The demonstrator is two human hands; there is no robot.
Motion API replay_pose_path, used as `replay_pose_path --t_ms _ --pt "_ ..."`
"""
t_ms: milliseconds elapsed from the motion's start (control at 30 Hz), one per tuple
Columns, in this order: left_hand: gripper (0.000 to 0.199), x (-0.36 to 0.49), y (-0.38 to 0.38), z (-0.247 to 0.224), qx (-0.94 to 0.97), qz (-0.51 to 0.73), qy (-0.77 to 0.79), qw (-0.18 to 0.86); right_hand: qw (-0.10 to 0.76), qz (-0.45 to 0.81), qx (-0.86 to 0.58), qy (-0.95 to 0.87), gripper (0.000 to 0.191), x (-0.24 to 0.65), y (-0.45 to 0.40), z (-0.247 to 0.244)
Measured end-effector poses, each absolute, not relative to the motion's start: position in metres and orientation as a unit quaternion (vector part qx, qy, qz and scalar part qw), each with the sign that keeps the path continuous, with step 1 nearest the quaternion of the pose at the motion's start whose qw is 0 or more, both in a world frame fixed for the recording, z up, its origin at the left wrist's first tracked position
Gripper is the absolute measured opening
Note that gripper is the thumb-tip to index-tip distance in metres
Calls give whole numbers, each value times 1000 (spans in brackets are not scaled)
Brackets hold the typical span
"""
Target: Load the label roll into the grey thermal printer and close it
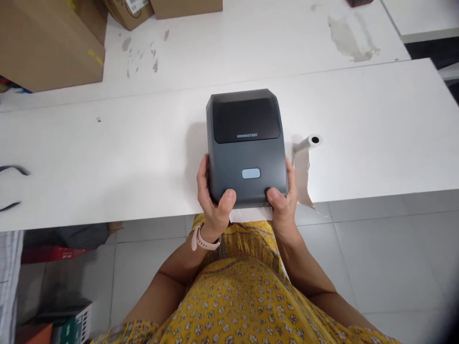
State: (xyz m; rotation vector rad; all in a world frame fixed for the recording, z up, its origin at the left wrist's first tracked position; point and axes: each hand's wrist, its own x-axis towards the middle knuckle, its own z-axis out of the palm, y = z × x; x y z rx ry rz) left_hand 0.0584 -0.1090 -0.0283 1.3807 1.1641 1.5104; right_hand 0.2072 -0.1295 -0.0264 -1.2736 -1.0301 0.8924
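Observation:
A dark grey label printer (247,160) with a black lid and a pale blue button is held over the table's front edge. My left hand (215,196) grips its left side, thumb on the front top and fingers down the side. On the opposite side my right hand (285,200) holds it the same way. A strip of white paper (251,214) shows below the printer's front edge, between my hands. Just right of the printer lies a paper roll (307,142), its loose end hanging over the edge. The printer's underside and several fingertips are hidden.
Cardboard boxes (53,45) stand at the back left of the white table (376,124). Dark curved straps or temple arms (14,168) lie at the left edge. A dark object (359,2) is at the far back right. Below is a tiled floor (394,248), with boxes at lower left.

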Motion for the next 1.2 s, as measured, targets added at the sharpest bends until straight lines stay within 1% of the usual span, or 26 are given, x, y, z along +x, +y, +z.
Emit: replay_pose_path --t_ms 67,167,233,300,333,367,433,467,533,600,667,733,833,967,1067,1133,1200 --pt "82 59 -107 -29 552 590 465 362 593 335 -550 -483 88 209 -128 -32" --pt "80 57 -103 -27 565 582 468 350 583 298 -539 -530 85 211 -125 -33" --pt "77 53 -104 -26 580 572 463 350 580 259 -534 -558 77 211 -124 -29" --pt "72 48 -112 -24 588 576 467 323 570 198 -533 -593 64 211 -125 -22" --pt "66 45 -120 -23 582 594 475 289 564 166 -532 -610 57 212 -125 -20" --pt "54 42 -130 -22 567 620 482 249 559 139 -529 -622 51 212 -125 -17" --pt "25 38 -153 -21 521 667 492 202 558 105 -520 -638 43 214 -127 -15" --pt "24 38 -163 -20 520 654 489 251 561 98 -515 -641 42 215 -127 -14" --pt "42 42 -180 -17 512 543 499 441 561 92 -512 -644 45 218 -129 -14" --pt "50 50 -185 -14 471 453 485 581 555 92 -517 -646 49 220 -130 -14" --pt "55 60 -181 -11 421 428 472 645 545 95 -525 -647 50 222 -131 -14" --pt "58 69 -174 -8 385 441 474 658 537 103 -531 -647 49 223 -131 -14" --pt "60 75 -167 -6 380 455 482 645 532 107 -536 -646 48 223 -132 -13" --pt "60 71 -171 -5 437 446 495 604 533 87 -546 -640 43 222 -133 -5" --pt "51 61 -183 -4 551 459 482 503 515 44 -561 -647 33 219 -133 6" --pt "44 52 -188 -2 629 507 427 407 500 25 -549 -670 30 216 -132 11" --pt "38 43 -184 1 662 560 399 298 493 24 -530 -690 31 212 -131 12"
